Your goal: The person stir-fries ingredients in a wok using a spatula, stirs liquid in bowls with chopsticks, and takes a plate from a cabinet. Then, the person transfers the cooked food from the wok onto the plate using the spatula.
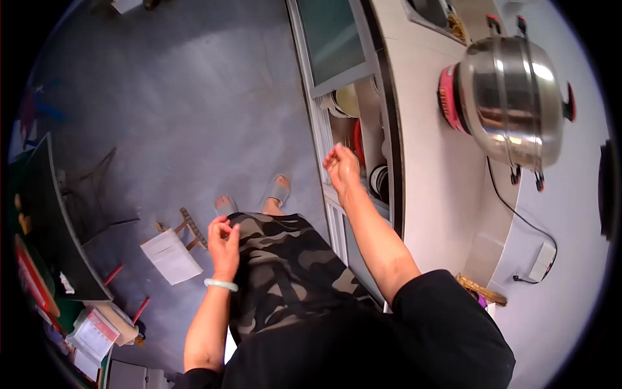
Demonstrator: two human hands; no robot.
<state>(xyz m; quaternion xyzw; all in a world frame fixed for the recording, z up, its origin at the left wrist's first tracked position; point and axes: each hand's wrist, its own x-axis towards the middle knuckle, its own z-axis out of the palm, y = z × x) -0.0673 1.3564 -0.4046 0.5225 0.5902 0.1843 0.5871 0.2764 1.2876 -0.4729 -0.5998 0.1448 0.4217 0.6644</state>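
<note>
Left hand loosely curled, nothing visible in it. Right hand half-uncurled, seemingly bare, beside cabinet. Inside, just past fingers — red curved item: probably light, stiff; edge likely best hold — smooth, maybe slippery.

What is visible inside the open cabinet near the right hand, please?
The cabinet shows a pale round vessel, a red item and a dark round item; the right hand and glass door hide other parts.

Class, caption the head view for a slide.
Right hand near an open cabinet, left hand loosely curled, a metal pot to the right.
</note>
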